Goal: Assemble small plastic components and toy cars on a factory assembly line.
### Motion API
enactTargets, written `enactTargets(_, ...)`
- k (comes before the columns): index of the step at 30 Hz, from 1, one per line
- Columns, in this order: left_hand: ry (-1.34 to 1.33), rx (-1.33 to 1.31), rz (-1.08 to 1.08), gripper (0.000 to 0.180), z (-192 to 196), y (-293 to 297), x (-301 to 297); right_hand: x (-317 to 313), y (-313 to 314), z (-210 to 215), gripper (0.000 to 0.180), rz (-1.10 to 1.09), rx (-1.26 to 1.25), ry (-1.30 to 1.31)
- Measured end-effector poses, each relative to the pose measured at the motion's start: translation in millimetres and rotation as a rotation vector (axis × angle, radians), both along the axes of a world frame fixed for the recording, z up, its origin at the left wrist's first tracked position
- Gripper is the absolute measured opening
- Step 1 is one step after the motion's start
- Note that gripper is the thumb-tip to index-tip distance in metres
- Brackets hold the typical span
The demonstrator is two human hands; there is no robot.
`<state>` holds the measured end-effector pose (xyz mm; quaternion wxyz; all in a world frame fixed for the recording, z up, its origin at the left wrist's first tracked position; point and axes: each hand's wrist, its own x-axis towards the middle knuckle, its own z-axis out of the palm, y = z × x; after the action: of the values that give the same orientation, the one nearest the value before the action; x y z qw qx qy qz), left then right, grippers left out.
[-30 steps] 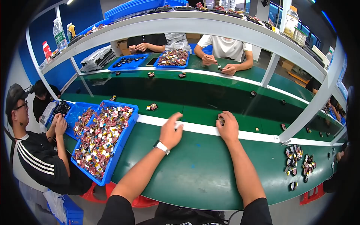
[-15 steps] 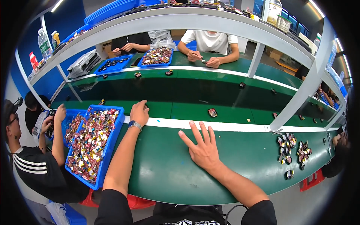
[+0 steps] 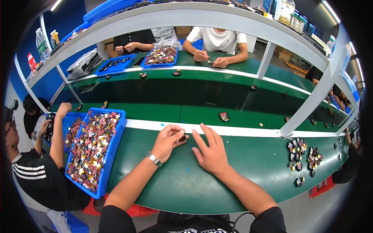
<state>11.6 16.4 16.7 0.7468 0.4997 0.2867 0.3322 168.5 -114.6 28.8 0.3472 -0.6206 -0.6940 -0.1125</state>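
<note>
Between the thumb and fingers of my left hand (image 3: 166, 143) is a small dark part (image 3: 183, 137), mostly covered by the fingers. My right hand (image 3: 213, 156) lies just to its right, fingers spread over the green table (image 3: 182, 186), holding nothing. Beyond both hands, on the green conveyor belt, sits a small black-and-red assembly (image 3: 223, 116). At the left stands a blue tray (image 3: 121, 125) heaped with small red, white and yellow parts. Two clusters of dark assemblies (image 3: 297, 149) lie on the table to the right.
A white strip (image 3: 248, 131) divides my table from the belt (image 3: 155, 112), which carries several scattered assemblies. A grey metal shelf frame (image 3: 217, 13) spans overhead, with a post (image 3: 311, 91) at the right. A co-worker (image 3: 39, 174) sits at the left; others sit across the belt.
My left hand has come back from the belt toward my right hand, with the dark part in its fingers. My right hand has shifted slightly. The assembly on the belt has moved right.
</note>
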Motion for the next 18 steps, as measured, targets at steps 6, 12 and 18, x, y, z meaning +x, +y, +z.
enactTargets(6, -0.043, -0.104, -0.145, 0.015, -4, -12, 5, 4, 2, 3, 0.057, 0.068, 0.07, 0.015)
enactTargets(12, -0.256, 0.072, -0.334, 0.019, 8, -13, -5, 6, 1, 2, 0.048, 0.122, 0.291, -0.165)
enactTargets(18, -0.299, 0.211, -0.378, 0.021, 6, -21, -5, 5, 5, -4, 0.043, 0.159, 0.314, -0.158)
